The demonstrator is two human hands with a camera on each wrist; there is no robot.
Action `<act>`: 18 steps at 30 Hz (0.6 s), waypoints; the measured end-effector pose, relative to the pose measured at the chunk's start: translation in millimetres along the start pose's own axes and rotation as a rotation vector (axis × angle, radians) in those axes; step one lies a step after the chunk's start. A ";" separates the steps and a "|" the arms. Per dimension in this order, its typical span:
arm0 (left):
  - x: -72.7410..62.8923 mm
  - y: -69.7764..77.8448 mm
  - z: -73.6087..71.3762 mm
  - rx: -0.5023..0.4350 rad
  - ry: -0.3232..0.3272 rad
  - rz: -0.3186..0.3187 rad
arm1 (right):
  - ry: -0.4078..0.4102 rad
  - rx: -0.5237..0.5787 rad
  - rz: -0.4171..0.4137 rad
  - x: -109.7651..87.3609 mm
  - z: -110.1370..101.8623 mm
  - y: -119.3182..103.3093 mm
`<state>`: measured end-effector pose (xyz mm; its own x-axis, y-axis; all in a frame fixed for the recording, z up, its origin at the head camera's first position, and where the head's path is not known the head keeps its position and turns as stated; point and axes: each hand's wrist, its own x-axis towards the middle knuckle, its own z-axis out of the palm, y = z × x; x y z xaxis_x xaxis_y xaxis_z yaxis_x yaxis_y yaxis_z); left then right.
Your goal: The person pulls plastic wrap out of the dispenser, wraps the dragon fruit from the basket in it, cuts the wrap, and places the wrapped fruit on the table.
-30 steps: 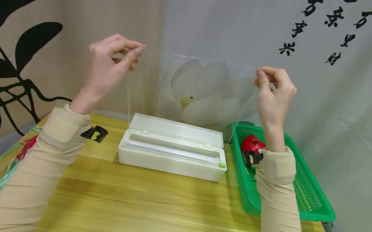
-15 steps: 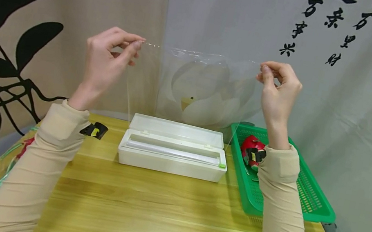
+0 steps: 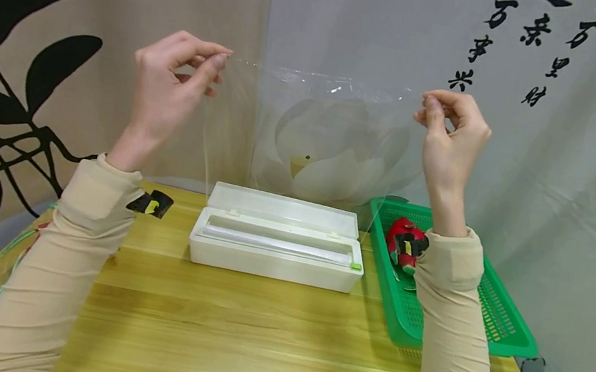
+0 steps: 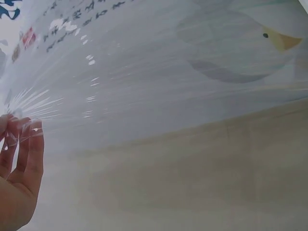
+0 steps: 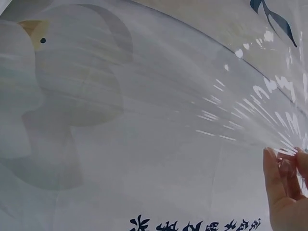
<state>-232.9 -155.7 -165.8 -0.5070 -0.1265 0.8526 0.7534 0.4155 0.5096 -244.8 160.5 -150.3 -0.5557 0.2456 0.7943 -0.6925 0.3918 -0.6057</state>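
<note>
A sheet of clear plastic wrap (image 3: 321, 123) is stretched upright between both hands, rising from the white wrap dispenser box (image 3: 274, 267) on the table. My left hand (image 3: 172, 84) pinches its upper left corner between thumb and fingers. At the upper right corner my right hand (image 3: 452, 140) does the same. Creases fan out in the wrap (image 4: 96, 91) from the fingertips in the left wrist view, and likewise in the wrap (image 5: 231, 115) of the right wrist view. The dispenser's lid (image 3: 284, 209) stands open, with a white roll (image 3: 276, 244) inside and a small green piece at its right front.
A green plastic basket (image 3: 507, 326) with a red item (image 3: 400, 234) in it stands at the right, partly behind the right forearm. Something in clear packaging (image 3: 4, 274) lies at the left table edge, mostly behind the left sleeve. Printed curtains hang behind the wooden table (image 3: 245, 349).
Both hands have risen and spread slightly apart, pulling the wrap's top edge higher above the dispenser. The dispenser has stayed in place.
</note>
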 end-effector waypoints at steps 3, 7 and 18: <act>0.5 -0.1 -1.5 -0.006 0.006 0.001 | 0.004 0.001 -0.007 -1.4 0.9 -4.2; 0.2 1.5 -4.1 -0.002 0.002 -0.008 | -0.001 0.022 -0.010 -2.7 -1.2 -6.1; -30.0 28.2 -36.0 -0.003 -0.217 -0.044 | -0.191 0.310 0.016 -34.2 -50.2 -11.5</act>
<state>-181.4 -172.6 -172.9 -0.6178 0.0528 0.7846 0.7294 0.4111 0.5467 -194.7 192.1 -168.1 -0.6229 0.0677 0.7794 -0.7737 0.0943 -0.6265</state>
